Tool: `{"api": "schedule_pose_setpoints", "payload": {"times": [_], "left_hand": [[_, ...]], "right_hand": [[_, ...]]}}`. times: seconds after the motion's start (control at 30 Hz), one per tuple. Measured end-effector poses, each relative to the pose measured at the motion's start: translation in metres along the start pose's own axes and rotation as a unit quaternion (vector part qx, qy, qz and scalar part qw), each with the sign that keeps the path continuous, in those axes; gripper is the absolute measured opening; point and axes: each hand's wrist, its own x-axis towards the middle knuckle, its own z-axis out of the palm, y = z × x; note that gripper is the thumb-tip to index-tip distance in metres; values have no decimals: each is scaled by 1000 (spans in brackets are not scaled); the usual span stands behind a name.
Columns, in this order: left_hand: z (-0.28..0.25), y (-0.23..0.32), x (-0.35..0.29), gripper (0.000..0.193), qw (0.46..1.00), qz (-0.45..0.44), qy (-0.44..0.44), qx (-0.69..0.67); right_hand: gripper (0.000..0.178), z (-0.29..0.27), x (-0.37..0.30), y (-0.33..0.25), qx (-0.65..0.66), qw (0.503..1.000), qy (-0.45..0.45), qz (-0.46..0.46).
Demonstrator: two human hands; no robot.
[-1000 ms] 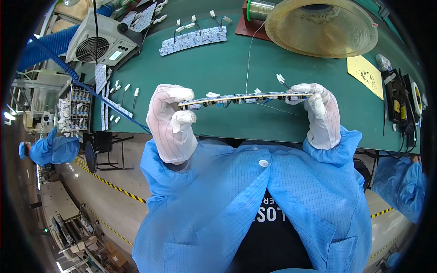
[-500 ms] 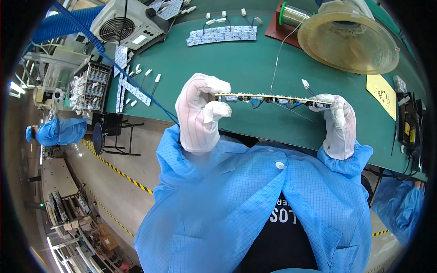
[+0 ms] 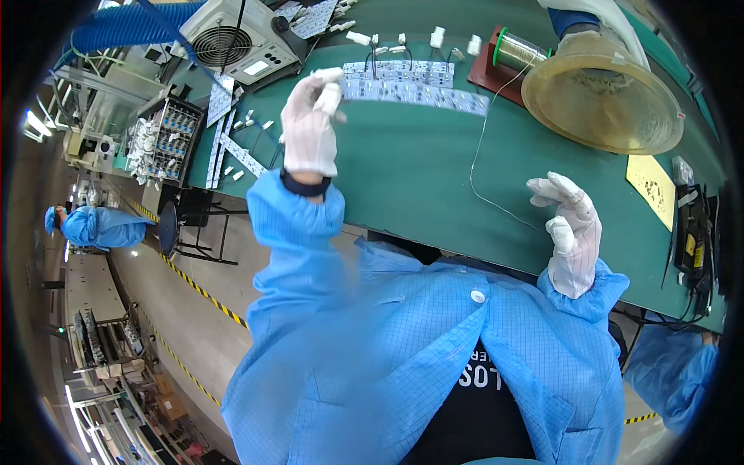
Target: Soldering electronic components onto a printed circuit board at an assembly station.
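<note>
My left hand [image 3: 311, 124], in a white glove, reaches far over the green bench. Its fingertips are pinched at the left end of a pale LED circuit board strip [image 3: 418, 94], though the exact contact is partly hidden. The strip lies or hovers just in front of a similar circuit board [image 3: 399, 72], and white connectors [image 3: 438, 36] on short leads stick up behind the pair. My right hand [image 3: 572, 232], gloved too, rests above the front right of the bench. Its fingers are loosely bent and apart, with nothing between them.
A solder wire spool [image 3: 519, 53] stands on a red-brown base, its wire trailing over the green bench [image 3: 411, 170]. A funnel-shaped fume hood [image 3: 604, 101] hangs at the right above a yellow sponge [image 3: 649, 190]. At the left are a grey-white fan unit [image 3: 232, 43] and a connector rack [image 3: 167, 139].
My left hand has carried the circuit board forward, from upright near my body to beside the other board. My right hand has let go of its end and dropped slightly nearer me.
</note>
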Motion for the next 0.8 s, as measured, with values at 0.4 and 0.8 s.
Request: {"api": "schedule_pose_setpoints", "payload": {"times": [0.4,0.8], "left_hand": [[-124,-57,15,32,798,-63,213,560],[-202,-87,16,50,930,-230,159,240]], "right_hand": [[49,0,3,-6,-39,997,-67,7],[40,3,3,-3,-32,996,-84,-6]]}}
